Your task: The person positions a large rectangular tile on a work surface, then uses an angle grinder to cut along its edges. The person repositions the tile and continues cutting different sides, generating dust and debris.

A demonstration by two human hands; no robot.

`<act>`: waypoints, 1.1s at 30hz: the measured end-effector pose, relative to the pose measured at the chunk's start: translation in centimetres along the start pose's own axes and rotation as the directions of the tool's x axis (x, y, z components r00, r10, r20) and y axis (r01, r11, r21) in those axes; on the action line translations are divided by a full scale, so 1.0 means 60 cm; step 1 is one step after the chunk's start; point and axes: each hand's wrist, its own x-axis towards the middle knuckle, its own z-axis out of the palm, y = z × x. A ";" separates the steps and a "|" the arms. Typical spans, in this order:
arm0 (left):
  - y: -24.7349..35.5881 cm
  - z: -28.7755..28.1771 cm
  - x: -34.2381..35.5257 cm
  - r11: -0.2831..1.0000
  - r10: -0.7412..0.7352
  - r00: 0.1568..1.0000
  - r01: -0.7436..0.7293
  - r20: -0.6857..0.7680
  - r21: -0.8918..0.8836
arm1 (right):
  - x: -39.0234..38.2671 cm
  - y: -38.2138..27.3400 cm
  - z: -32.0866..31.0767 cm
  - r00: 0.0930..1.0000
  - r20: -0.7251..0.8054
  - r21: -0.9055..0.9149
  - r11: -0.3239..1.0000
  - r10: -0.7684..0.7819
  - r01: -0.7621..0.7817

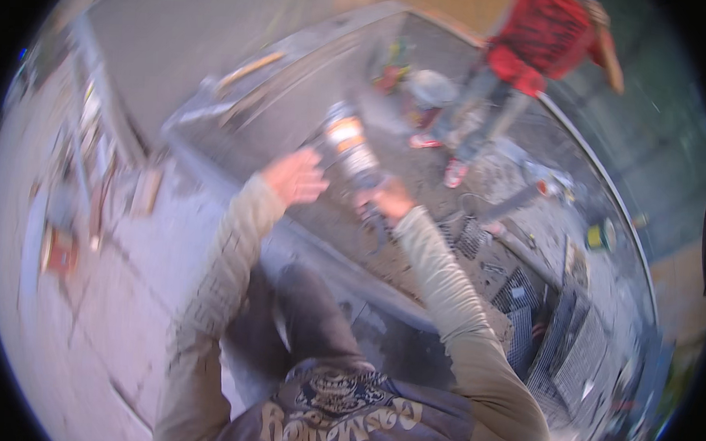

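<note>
My right hand is closed around the dark handle end of a cylindrical tool with a white and orange body. The tool points up and away to the left; motion blur hides its exact kind. Close to its left side, my left hand is held in the air with its fingers stretched out, apart from the tool and holding nothing. Both hands are above a grey, dusty recessed floor, just beyond the low ledge in front of my legs.
A person in a red shirt stands ahead on the right, beside a pale bucket. Dark grid panels, a grey pipe and a yellow-rimmed container lie at right. Wood pieces and a reddish can sit at left.
</note>
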 end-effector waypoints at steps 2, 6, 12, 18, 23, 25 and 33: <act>0.038 -0.006 -0.031 0.975 0.149 0.986 -0.133 -0.080 0.176 | 0.015 0.009 -0.026 1.000 0.030 -0.013 1.000 -0.008 0.008; 0.081 -0.203 0.001 0.749 0.564 0.775 -0.335 -0.285 0.571 | 0.069 0.001 0.008 0.999 -0.031 -0.100 0.995 -0.009 0.006; 0.229 -0.380 0.131 0.651 0.642 0.568 -0.050 -0.515 0.757 | 0.139 -0.021 0.046 0.986 -0.124 -0.102 0.987 0.109 -0.122; 0.362 -0.426 0.359 0.796 0.279 0.837 0.073 -0.471 0.601 | 0.183 -0.094 0.082 0.960 -0.151 -0.003 0.971 0.234 -0.237; 0.403 -0.406 0.445 0.761 -0.207 0.850 -0.172 -0.485 -0.625 | 0.179 -0.160 0.092 0.904 -0.233 0.088 0.933 0.359 -0.348; 0.410 -0.428 0.479 0.710 -0.207 0.824 -0.245 -0.528 -0.660 | 0.170 -0.199 0.114 0.885 -0.259 0.092 0.922 0.388 -0.377; 0.350 -0.561 0.597 0.557 0.354 0.439 0.610 -0.826 0.563 | 0.077 -0.303 0.125 0.826 -0.458 -0.310 0.811 0.329 -0.495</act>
